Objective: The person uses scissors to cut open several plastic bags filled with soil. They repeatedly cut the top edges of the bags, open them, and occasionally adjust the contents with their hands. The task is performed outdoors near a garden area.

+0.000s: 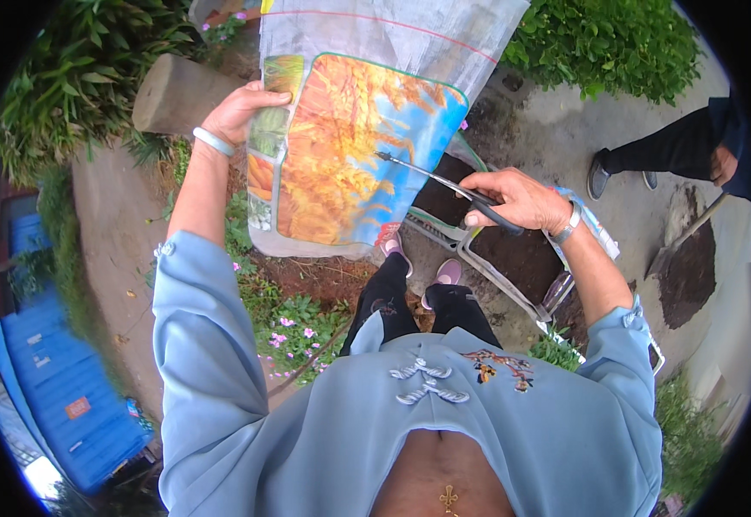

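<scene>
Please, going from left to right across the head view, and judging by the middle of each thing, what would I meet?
Large blue structure → left hand → printed bag → dark-handled tool → right hand → dark soil heap → other person's hand.

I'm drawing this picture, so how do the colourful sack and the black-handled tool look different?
The sack is wide and much bigger; the black-handled tool is long and thin. The sack has a bright orange and blue print; the tool is black and grey. The left hand grips the sack's edge; the right hand holds the tool slanting in front. Both are held.
</scene>
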`<state>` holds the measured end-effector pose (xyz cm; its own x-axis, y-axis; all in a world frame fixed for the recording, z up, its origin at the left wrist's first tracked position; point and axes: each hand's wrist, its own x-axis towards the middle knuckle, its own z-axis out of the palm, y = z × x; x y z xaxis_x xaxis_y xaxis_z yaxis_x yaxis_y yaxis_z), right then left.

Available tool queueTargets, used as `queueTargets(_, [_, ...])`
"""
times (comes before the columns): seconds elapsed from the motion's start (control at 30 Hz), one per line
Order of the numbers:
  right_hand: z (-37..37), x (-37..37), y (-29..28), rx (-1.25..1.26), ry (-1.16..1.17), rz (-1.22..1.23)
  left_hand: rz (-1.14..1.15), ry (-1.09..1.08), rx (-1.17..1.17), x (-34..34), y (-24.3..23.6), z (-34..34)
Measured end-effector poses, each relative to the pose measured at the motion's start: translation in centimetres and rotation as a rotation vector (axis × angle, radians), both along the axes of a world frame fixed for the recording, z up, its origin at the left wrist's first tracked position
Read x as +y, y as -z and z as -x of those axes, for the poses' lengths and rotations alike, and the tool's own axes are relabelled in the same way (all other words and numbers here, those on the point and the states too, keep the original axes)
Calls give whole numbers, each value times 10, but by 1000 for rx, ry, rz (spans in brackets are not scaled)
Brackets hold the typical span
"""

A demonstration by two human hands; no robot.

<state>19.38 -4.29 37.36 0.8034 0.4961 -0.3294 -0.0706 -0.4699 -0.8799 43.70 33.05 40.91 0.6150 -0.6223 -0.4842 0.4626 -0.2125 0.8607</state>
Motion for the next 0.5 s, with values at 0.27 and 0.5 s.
queueTargets(0.27, [21, -2, -4, 298, 163, -275, 297, -188, 26, 13, -8, 40])
queueTargets(0.5, [14, 15, 9, 383, 132, -361, 102, -157, 50, 76, 50, 83])
